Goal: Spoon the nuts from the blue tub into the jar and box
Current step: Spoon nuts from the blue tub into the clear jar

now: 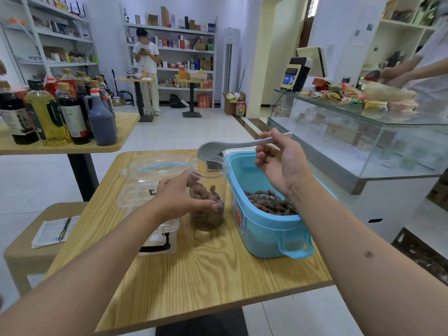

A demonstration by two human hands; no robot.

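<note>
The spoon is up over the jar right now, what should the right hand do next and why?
Probably bring the spoon back down into the blue tub for another scoop: its bowl looks empty above the jar, which the left hand holds and is only partly filled, and nuts remain in the tub.

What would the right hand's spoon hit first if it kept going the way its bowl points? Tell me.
The right hand holds the spoon with its bowl aimed left over the jar. Going straight on, it would probably pass above the jar's open mouth, then over the clear box; depth is unclear.
</note>
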